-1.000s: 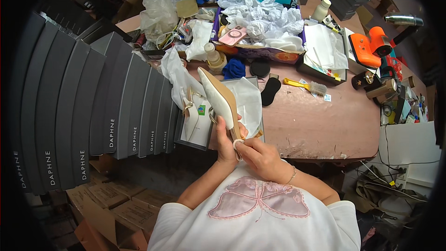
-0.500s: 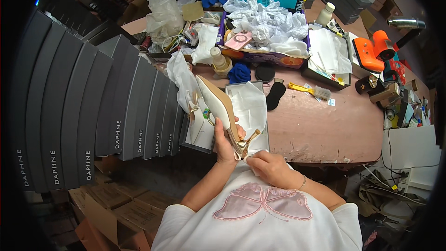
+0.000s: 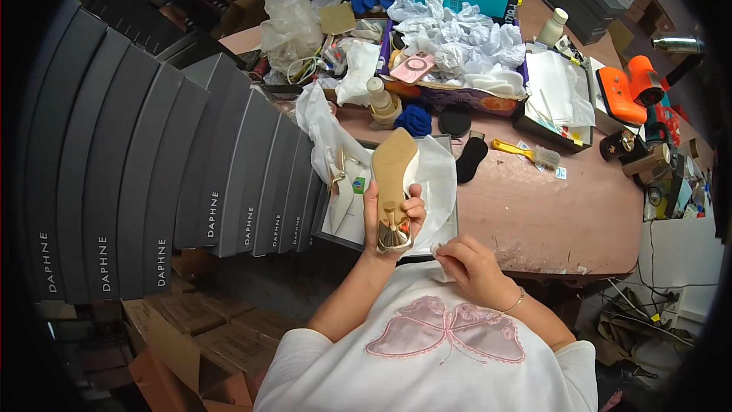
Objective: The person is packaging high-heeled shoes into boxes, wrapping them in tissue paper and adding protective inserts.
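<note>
My left hand [image 3: 372, 229] is closed around the heel end of a high-heeled shoe [image 3: 395, 169]. Its tan sole faces up, with the toe away from me and a shiny gold heel near my palm. By my shirt front, my right hand [image 3: 476, 268] pinches a small whitish wad of cloth or tissue [image 3: 438, 249], mostly hidden in the fingers. Beneath the held shoe, an open grey shoebox [image 3: 335, 242] contains white paper [image 3: 439, 175]. At its left side lies a second pale shoe [image 3: 340, 206], partly wrapped.
Grey shoeboxes [image 3: 137, 175] stand stacked on the left. Across the table [image 3: 549, 217] lie a yellow-handled brush [image 3: 526, 151], a black sole-shaped pad [image 3: 472, 159], a blue cloth [image 3: 413, 120] and a pump bottle [image 3: 383, 103]. Behind is a carton of crumpled paper [image 3: 480, 99].
My left hand has turned the shoe from its side so that the sole faces up. The right hand has moved off the heel, away to the right with the wad. The view has shifted slightly.
</note>
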A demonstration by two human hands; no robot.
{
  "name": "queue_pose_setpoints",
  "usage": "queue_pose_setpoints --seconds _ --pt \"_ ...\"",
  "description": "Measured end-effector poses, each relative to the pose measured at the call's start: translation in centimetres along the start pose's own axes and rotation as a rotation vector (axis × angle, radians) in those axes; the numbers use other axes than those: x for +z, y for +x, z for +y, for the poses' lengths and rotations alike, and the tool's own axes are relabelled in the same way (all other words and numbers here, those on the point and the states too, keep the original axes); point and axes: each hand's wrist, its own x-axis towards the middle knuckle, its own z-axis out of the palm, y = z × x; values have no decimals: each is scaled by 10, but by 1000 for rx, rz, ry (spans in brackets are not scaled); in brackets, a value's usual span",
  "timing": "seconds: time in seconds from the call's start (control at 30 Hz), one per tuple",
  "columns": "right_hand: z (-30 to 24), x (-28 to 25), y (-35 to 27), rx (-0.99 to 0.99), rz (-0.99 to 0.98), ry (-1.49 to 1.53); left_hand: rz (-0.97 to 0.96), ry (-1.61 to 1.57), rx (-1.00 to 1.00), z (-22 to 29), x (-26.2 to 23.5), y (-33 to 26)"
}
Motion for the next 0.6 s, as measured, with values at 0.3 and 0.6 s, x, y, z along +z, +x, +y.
queue_pose_setpoints --seconds 0.3,0.6 --pt "-12 14 9 -427 -26 42 -344 61 -133 -16 -15 1" --pt "-16 26 17 -413 -125 -54 -350 -6 -81 -36 -20 -12"
